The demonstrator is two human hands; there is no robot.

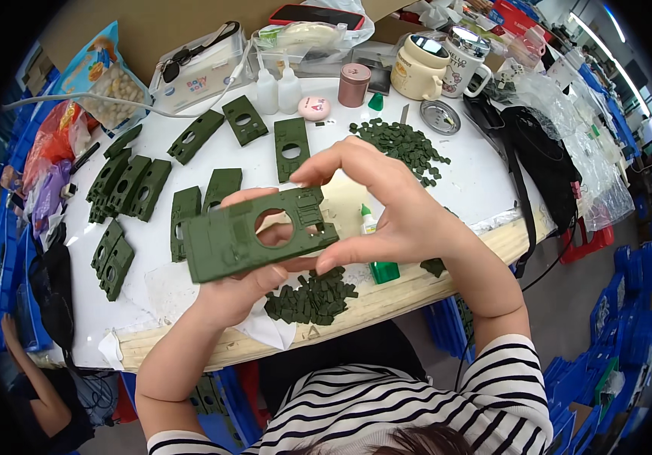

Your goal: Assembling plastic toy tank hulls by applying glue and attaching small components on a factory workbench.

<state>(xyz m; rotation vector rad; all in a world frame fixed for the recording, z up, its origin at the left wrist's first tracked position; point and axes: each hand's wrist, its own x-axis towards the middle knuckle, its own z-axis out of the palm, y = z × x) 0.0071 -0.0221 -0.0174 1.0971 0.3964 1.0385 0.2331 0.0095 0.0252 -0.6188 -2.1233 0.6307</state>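
A dark green plastic model tank hull [224,239] with a round hole is held up over the near part of the table. My left hand [231,298] grips it from below, the thumb along the near edge and fingers behind, partly seen through the hole. My right hand [409,208] curves round the notched right end, index finger at the far corner and thumb at the near one. Below lies a pile of small dark green pieces [311,299]. Beside it are a small glue bottle with a green tip [368,220] and a green block [383,271].
More green hulls [129,186] lie across the left half of the white table [212,322]. A larger heap of green pieces [402,148] is at the back right. Behind stand white squeeze bottles [289,91], a pink tin [354,85] and mugs [419,68]. A black bag [542,167] lies at right.
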